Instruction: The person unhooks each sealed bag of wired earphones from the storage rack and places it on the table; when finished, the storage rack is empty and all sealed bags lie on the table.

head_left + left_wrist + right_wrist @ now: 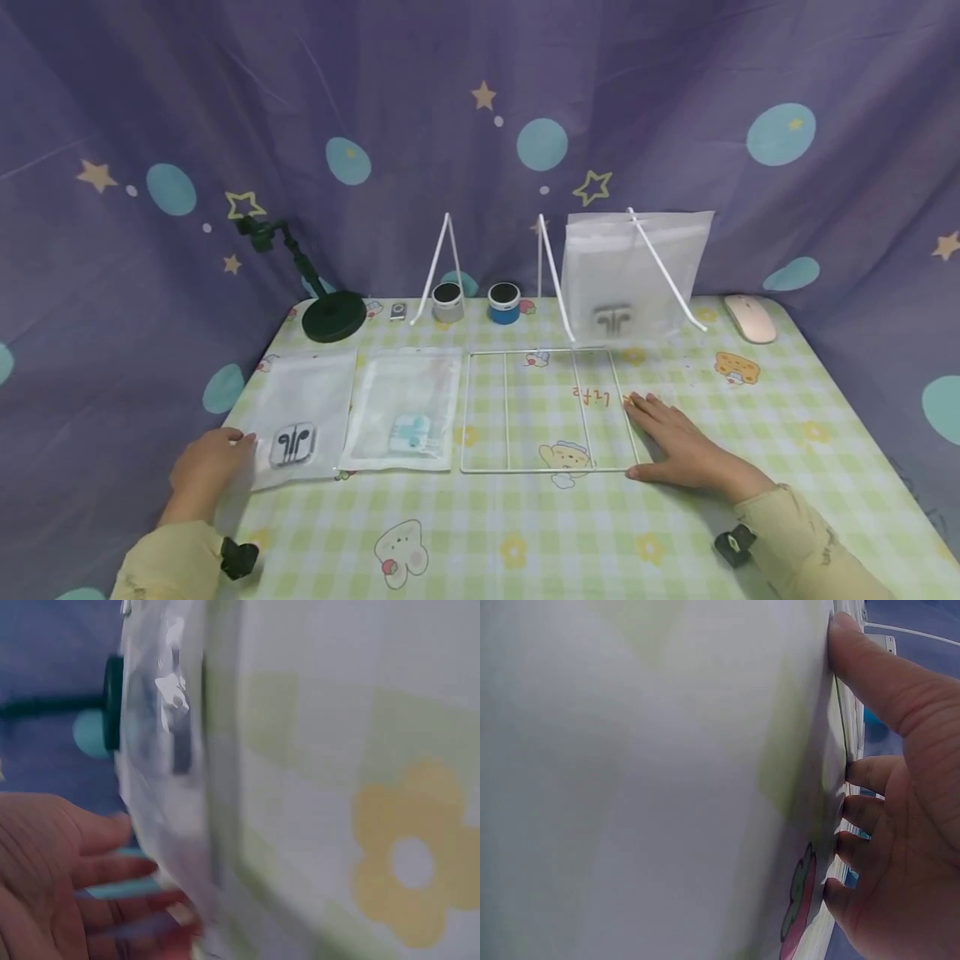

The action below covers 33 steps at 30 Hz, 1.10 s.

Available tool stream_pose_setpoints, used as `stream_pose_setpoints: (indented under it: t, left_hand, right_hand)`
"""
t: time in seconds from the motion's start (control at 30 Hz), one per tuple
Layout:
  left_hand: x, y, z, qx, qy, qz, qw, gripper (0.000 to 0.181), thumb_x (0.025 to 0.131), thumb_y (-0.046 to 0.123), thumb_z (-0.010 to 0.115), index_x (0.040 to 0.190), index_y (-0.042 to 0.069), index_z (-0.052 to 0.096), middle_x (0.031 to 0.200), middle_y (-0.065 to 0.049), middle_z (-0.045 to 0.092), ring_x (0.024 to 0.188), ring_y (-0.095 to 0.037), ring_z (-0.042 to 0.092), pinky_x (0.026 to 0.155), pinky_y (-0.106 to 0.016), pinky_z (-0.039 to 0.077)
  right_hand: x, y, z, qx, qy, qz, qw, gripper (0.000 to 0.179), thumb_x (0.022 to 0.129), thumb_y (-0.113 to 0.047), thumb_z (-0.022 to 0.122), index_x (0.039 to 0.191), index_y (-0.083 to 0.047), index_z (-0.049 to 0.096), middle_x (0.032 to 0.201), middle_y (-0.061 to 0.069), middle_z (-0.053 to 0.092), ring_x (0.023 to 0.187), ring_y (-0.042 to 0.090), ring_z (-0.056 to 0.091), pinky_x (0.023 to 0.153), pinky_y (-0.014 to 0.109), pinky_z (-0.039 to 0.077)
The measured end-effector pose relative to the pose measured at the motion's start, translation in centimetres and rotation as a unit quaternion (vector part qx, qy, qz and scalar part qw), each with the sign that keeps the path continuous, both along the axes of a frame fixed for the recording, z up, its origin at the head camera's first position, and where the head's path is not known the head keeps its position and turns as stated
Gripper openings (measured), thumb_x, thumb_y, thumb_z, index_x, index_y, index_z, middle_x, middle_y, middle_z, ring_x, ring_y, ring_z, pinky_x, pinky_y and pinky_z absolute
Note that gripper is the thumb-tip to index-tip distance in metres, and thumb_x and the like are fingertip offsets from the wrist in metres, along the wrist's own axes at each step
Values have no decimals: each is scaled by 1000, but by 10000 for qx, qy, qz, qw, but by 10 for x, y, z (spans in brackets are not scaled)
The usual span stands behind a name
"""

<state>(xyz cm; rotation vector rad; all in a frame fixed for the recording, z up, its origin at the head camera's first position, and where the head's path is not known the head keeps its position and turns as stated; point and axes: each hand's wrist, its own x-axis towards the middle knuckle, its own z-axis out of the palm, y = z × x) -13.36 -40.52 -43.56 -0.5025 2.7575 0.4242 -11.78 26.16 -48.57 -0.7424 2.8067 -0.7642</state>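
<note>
My left hand [210, 467] is at the table's left edge, its fingertips right at the side of a clear zip bag [300, 392] holding a boxed pair of dark earphones [293, 444]. In the left wrist view, the thumb and fingers [112, 907] are loosely extended beside the bag's edge. To its right lies a second zip bag [408, 392] with a light blue boxed item [410, 433]. My right hand [678, 446] rests with spread fingers on the cloth, against the right side of a white wire rack [540, 472]. Another bag [600, 275] with earphones stands upright in the rack's right divider.
Along the back stand a dark green lamp-like stand [333, 317], a small clip device [398, 312], a white speaker [448, 307], a blue speaker [504, 308] and a pink mouse [752, 319]. Upright wire dividers [555, 275] rise from the rack. A purple curtain hangs behind.
</note>
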Motion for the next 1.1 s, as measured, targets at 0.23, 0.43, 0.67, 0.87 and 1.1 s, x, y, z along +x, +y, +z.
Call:
stream_pose_setpoints:
  t: [0.23,0.43,0.67,0.87,1.1]
  left_hand:
    - [-2,61,19,-835,357,-290,9954,58,99,37,46,136,-8,46,129,-39,44,113,-61,42,85,-67,41]
    - [-4,126,21,-398,1816,-1836,9653,54,96,30,59,135,-6,52,128,-36,49,113,-57,47,89,-65,41]
    - [-6,196,6,64,2356,-3324,9132,60,92,33,67,140,0,51,141,-29,45,129,-49,42,101,-61,36]
    - [-5,238,-17,-14,2080,-4023,8916,73,90,46,67,145,5,45,152,-21,36,139,-44,31,104,-64,28]
    - [0,254,-34,63,1552,-4190,8946,83,88,55,64,150,8,38,158,-15,27,145,-39,18,108,-69,15]
  right_hand:
    - [0,-1,3,23,-57,-29,10000,98,79,-50,76,148,5,34,155,28,24,141,51,16,108,65,15]
    - [0,-2,2,60,-28,2,10000,99,80,-52,75,149,5,33,155,28,24,141,51,16,108,65,16]
    - [-2,1,1,27,1,48,10000,99,81,-52,75,149,6,32,155,29,23,141,52,15,108,65,15]
    - [-3,2,3,19,-21,33,10000,99,81,-51,75,150,5,31,155,28,22,141,52,15,108,66,15]
    - [-2,3,2,-38,-177,18,9998,97,82,-52,73,150,4,32,156,27,22,142,51,14,108,66,15]
